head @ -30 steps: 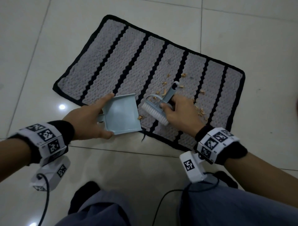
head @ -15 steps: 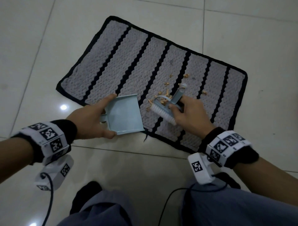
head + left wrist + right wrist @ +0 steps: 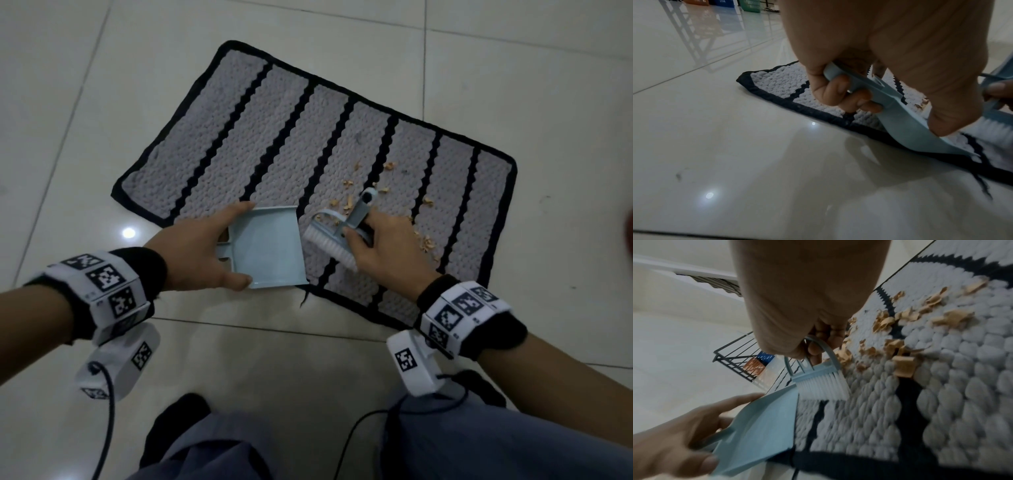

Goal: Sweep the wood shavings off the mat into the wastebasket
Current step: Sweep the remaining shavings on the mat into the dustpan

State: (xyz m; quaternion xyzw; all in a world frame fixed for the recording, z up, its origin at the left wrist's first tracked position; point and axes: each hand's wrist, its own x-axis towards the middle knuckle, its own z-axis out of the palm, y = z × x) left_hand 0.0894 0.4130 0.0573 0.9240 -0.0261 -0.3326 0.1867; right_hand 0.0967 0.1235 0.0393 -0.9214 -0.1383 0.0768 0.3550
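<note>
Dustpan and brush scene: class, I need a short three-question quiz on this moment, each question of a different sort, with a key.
1. True or false: the left hand holds the dustpan with its open edge facing the brush.
2. Multiple choice: most of the wood shavings lie (A) in the dustpan, (B) on the mat beyond and beside the brush, (C) on the bare floor tiles.
3. Fill in: the right hand grips the brush by its ____.

Key
1. True; the pan's lip rests at the mat's near edge.
2. B; the visible pan surface looks bare, and no shavings show on the tiles.
3. Handle; its white bristles point down at the mat.
</note>
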